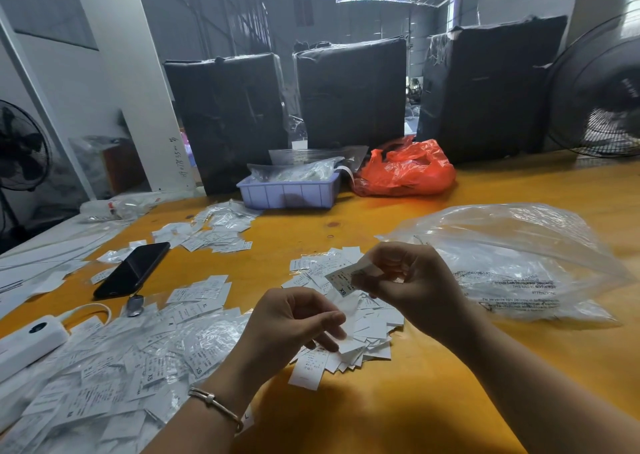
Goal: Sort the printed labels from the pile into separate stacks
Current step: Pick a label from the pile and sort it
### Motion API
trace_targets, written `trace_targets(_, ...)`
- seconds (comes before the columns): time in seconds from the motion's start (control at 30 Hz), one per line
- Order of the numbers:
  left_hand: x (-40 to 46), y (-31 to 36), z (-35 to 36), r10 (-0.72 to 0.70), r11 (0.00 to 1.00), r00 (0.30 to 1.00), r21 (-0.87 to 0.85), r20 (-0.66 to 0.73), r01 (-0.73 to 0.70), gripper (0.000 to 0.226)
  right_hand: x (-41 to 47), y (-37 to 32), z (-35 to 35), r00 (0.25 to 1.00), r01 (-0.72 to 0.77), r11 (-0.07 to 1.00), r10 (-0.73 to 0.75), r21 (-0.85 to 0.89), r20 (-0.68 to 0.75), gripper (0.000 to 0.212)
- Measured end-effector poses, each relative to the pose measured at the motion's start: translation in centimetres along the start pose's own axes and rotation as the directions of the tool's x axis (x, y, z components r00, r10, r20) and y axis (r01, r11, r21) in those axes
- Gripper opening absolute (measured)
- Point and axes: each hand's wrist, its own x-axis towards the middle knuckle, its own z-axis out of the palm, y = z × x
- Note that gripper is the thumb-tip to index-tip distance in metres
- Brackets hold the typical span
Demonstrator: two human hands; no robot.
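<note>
The right hand [405, 280] was closed in a pinch on one label [341, 282], held up off the table [433, 401] with "XS" showing at its lower end. The left hand [294, 318] hung half-curled just below and to the left of it, fingertips touching the top of the pile [360, 325]; whether it actually had hold of a label there could not be told. The pile lay directly under and between both hands. Left of the left hand spread a wide mass of labels in clear sleeves [121, 367], and beyond that a phone [133, 270] and a smaller stack [204, 235]. A big clear bag [512, 266] sat just right of the right hand. The main risk looked like misfiling: the stacks to the left ran loose and close together, so an XS label dropped carelessly could land across two groups. The left fingertips could also drag neighbouring labels off the pile, since they overlapped loosely. A fan [602, 86] stood far right; if running, it might scatter the light paper.
</note>
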Motion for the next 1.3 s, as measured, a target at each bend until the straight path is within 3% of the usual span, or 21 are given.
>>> trace_targets(0.27,0.1,-0.2,-0.1,-0.007,1.0,1.0,0.012,0.012,0.006,0.02,0.2,0.2,-0.6,0.995,-0.092,0.996,0.093,-0.015,0.047,0.005)
trace_targets(0.63,0.1,-0.4,-0.1,-0.032,0.999,0.999,0.018,0.037,0.031,0.026,0.4,0.3,-1.4,0.978,-0.191,0.978,0.197,-0.083,0.071,0.012)
trace_targets(0.77,0.1,-0.5,-0.1,-0.046,0.999,0.997,0.025,0.054,0.044,0.027,0.5,0.4,-1.6,0.971,-0.216,0.972,0.224,-0.096,0.08,0.005)
trace_targets(1.03,0.3,-0.9,0.0,-0.063,0.994,0.993,0.099,0.096,0.053,0.009,0.2,0.5,-0.8,0.95,-0.217,0.971,0.233,-0.097,0.208,0.009)
trace_targets(1.13,0.2,-0.8,0.0,-0.064,0.996,0.994,0.065,0.09,0.059,0.006,0.3,0.4,-1.1,0.936,-0.276,0.96,0.277,-0.037,0.214,0.003)
trace_targets(1.3,0.3,-0.4,0.0,-0.071,0.997,0.993,-0.01,0.094,0.072,0.012,0.5,0.8,-1.2,0.928,-0.32,0.947,0.319,-0.026,0.195,0.016)
